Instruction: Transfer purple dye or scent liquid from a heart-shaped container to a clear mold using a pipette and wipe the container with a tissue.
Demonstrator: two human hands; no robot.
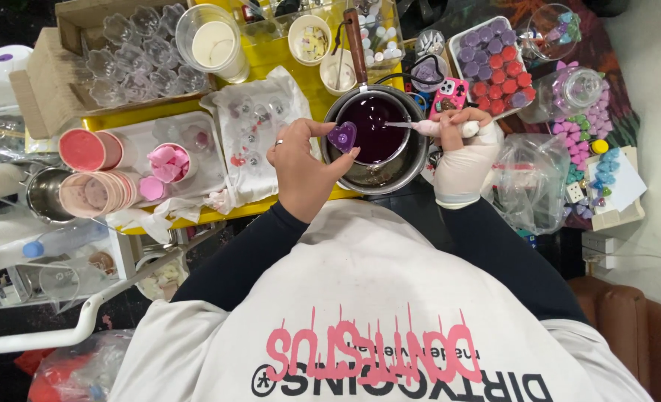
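Yellow table [323, 93] under pot [412, 160], cups [92, 149]

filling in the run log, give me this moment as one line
left hand: holds purple heart mould over pot | right hand: gloved, holds spoon in purple liquid | yellow tray behind

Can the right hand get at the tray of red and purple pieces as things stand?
Probably not freely: the right hand is gripping a stirring tool dipped in the pot of purple liquid. The tray sits just beyond it with nothing between, so the path looks open.
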